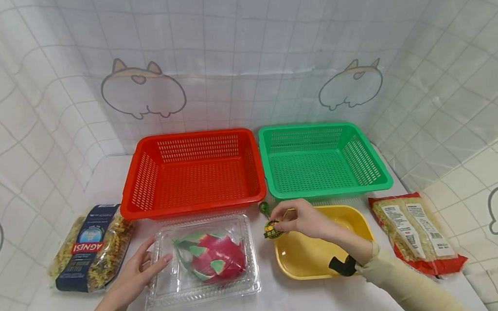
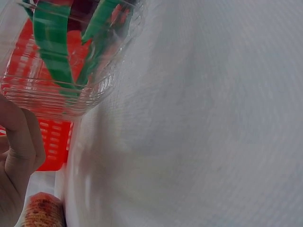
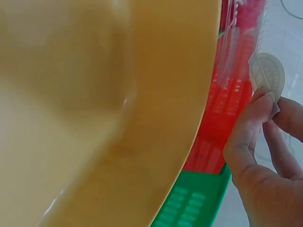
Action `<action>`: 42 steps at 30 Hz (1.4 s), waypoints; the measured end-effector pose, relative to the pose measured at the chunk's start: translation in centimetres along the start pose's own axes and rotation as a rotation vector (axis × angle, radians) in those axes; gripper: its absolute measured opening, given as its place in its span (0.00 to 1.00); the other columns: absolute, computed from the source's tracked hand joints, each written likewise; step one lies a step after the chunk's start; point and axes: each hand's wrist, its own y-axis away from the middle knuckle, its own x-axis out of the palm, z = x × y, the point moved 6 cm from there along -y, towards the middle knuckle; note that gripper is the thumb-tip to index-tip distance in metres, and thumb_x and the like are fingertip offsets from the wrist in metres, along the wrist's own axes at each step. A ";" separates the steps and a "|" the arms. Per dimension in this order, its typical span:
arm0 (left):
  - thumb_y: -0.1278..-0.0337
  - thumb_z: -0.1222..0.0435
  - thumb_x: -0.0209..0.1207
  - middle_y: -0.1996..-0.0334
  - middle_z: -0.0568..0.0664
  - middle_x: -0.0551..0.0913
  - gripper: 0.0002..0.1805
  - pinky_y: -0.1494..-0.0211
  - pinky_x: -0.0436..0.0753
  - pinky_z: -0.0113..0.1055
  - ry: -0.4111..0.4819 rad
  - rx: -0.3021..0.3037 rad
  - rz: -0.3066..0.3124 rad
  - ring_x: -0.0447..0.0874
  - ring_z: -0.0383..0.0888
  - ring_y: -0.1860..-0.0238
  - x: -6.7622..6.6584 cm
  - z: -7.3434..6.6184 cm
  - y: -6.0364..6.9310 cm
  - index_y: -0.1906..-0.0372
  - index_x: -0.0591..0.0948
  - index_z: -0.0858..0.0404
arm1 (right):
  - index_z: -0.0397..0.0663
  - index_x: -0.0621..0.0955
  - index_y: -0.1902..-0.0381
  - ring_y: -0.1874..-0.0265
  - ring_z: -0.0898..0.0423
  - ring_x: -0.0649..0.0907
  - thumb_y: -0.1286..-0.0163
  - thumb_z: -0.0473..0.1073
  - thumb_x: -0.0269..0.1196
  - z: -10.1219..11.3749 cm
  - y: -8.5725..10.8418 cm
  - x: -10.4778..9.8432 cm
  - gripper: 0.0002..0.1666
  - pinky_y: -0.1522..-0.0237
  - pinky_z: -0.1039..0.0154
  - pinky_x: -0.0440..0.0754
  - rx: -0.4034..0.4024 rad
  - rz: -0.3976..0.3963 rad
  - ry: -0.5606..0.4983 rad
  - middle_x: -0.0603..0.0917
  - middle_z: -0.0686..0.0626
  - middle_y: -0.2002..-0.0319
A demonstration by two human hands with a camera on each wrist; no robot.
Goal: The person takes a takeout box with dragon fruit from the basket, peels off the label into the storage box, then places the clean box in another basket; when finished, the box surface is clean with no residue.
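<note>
Your right grip point(image 1: 304, 219) pinches a round dark sticker point(image 1: 273, 229) with gold lettering between thumb and fingers, at the left rim of the yellow basin point(image 1: 309, 255); in the right wrist view you see the label's pale back. Your left grip point(image 1: 138, 271) holds the left edge of the clear plastic clamshell box point(image 1: 168, 298), your thumb over the top and your other fingers curled at the side. Inside the box lies a pink dragon fruit point(image 1: 222, 260) with green scales. Box and basin sit near each other on the desk point(image 1: 269, 303). Behind them stand a red basket point(image 1: 203, 183) on your left and a green basket point(image 1: 316, 172) on your right. An Agnesi pasta bag point(image 1: 91, 248) lies far left, and a red-edged food packet point(image 1: 415, 232) right of the basin.
</note>
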 end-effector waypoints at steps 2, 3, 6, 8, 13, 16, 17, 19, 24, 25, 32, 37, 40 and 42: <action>0.32 0.48 0.56 0.44 0.62 0.73 0.49 0.57 0.77 0.38 -0.001 -0.001 0.000 0.75 0.49 0.51 0.0 0.0 0.0 0.20 0.42 0.61 | 0.39 0.84 0.57 0.70 0.52 0.86 0.37 0.32 0.69 -0.3 0.1 -0.5 0.10 0.64 0.59 0.86 0.009 -0.008 -0.001 0.82 0.42 0.63; 0.32 0.47 0.56 0.44 0.63 0.72 0.49 0.57 0.77 0.38 -0.001 -0.003 0.000 0.75 0.49 0.51 0.0 0.0 0.0 0.20 0.42 0.61 | 0.38 0.84 0.57 0.70 0.52 0.86 0.37 0.32 0.69 -0.5 0.2 -0.7 0.10 0.65 0.60 0.86 0.014 -0.012 -0.005 0.83 0.41 0.62; 0.32 0.47 0.56 0.42 0.63 0.72 0.49 0.56 0.78 0.38 -0.005 -0.008 -0.001 0.76 0.49 0.49 0.0 0.1 0.0 0.20 0.43 0.61 | 0.38 0.84 0.57 0.68 0.53 0.87 0.37 0.32 0.69 -0.8 0.4 -1.4 0.10 0.64 0.63 0.85 0.028 -0.018 -0.002 0.84 0.39 0.59; 0.32 0.46 0.56 0.41 0.64 0.72 0.49 0.55 0.79 0.38 -0.004 -0.010 0.000 0.76 0.50 0.48 0.0 0.0 0.0 0.20 0.42 0.61 | 0.38 0.84 0.58 0.68 0.53 0.87 0.36 0.32 0.69 -0.9 0.5 -1.7 0.09 0.64 0.63 0.85 0.031 -0.021 0.013 0.85 0.39 0.59; 0.31 0.46 0.55 0.38 0.66 0.70 0.49 0.53 0.80 0.39 -0.001 -0.005 0.002 0.76 0.52 0.45 0.0 0.0 0.0 0.20 0.42 0.61 | 0.39 0.84 0.59 0.66 0.54 0.87 0.35 0.34 0.68 -1.4 0.8 -2.3 0.07 0.62 0.63 0.85 0.032 -0.021 0.061 0.87 0.41 0.60; 0.31 0.47 0.55 0.37 0.67 0.70 0.49 0.52 0.80 0.40 -0.002 -0.007 0.001 0.76 0.52 0.45 0.1 0.1 0.0 0.20 0.42 0.61 | 0.40 0.85 0.59 0.65 0.55 0.87 0.35 0.35 0.68 -1.7 1.0 -2.6 0.07 0.61 0.64 0.85 0.049 -0.021 0.089 0.88 0.43 0.60; 0.31 0.47 0.56 0.38 0.66 0.71 0.49 0.52 0.80 0.40 -0.001 -0.009 0.000 0.76 0.52 0.45 0.1 0.1 0.0 0.20 0.43 0.61 | 0.40 0.85 0.59 0.64 0.55 0.87 0.35 0.35 0.68 -1.7 1.1 -2.7 0.07 0.61 0.64 0.85 0.056 -0.019 0.100 0.88 0.44 0.60; 0.32 0.47 0.56 0.39 0.66 0.71 0.49 0.53 0.80 0.40 -0.003 -0.010 0.000 0.77 0.51 0.46 0.1 0.1 0.0 0.20 0.42 0.61 | 0.41 0.85 0.59 0.63 0.56 0.87 0.35 0.36 0.68 -1.9 1.2 -2.8 0.07 0.60 0.65 0.85 0.068 -0.014 0.120 0.88 0.45 0.60; 0.32 0.47 0.56 0.39 0.66 0.71 0.49 0.51 0.81 0.41 -0.005 -0.008 -0.002 0.77 0.52 0.45 0.1 0.2 0.0 0.20 0.42 0.61 | 0.40 0.86 0.58 0.61 0.57 0.88 0.34 0.34 0.67 -2.3 1.3 -3.0 0.07 0.59 0.66 0.84 0.068 0.020 0.178 0.89 0.46 0.61; 0.32 0.47 0.56 0.38 0.66 0.71 0.49 0.51 0.81 0.42 -0.006 -0.007 -0.002 0.77 0.53 0.44 0.1 0.2 0.0 0.20 0.42 0.61 | 0.40 0.86 0.58 0.62 0.57 0.88 0.34 0.34 0.67 -2.4 1.3 -3.0 0.07 0.59 0.66 0.84 0.069 0.030 0.194 0.89 0.47 0.61; 0.31 0.47 0.55 0.36 0.69 0.69 0.49 0.53 0.80 0.40 -0.007 0.008 -0.011 0.76 0.54 0.43 0.0 0.2 0.0 0.20 0.43 0.62 | 0.40 0.86 0.56 0.62 0.56 0.87 0.34 0.32 0.64 -3.4 1.2 -2.4 0.09 0.59 0.67 0.82 0.077 0.147 0.297 0.89 0.48 0.58; 0.31 0.46 0.56 0.35 0.70 0.67 0.49 0.53 0.80 0.39 -0.001 -0.002 -0.014 0.76 0.56 0.42 0.1 0.2 0.1 0.20 0.43 0.61 | 0.39 0.86 0.56 0.62 0.57 0.86 0.34 0.30 0.64 -4.0 0.8 -1.9 0.10 0.60 0.68 0.82 0.068 0.180 0.347 0.89 0.47 0.59; 0.32 0.47 0.56 0.34 0.70 0.66 0.49 0.54 0.80 0.39 0.003 0.006 -0.016 0.76 0.57 0.42 0.1 0.2 0.2 0.20 0.43 0.61 | 0.38 0.86 0.56 0.62 0.57 0.86 0.34 0.30 0.64 -4.3 0.7 -1.8 0.10 0.59 0.68 0.82 0.062 0.181 0.379 0.89 0.47 0.59; 0.32 0.48 0.56 0.35 0.70 0.67 0.49 0.55 0.79 0.38 0.008 0.012 -0.017 0.76 0.55 0.43 0.1 0.2 0.2 0.20 0.43 0.61 | 0.38 0.86 0.56 0.62 0.57 0.86 0.35 0.29 0.64 -4.3 0.6 -1.6 0.10 0.59 0.67 0.83 0.042 0.186 0.410 0.89 0.46 0.59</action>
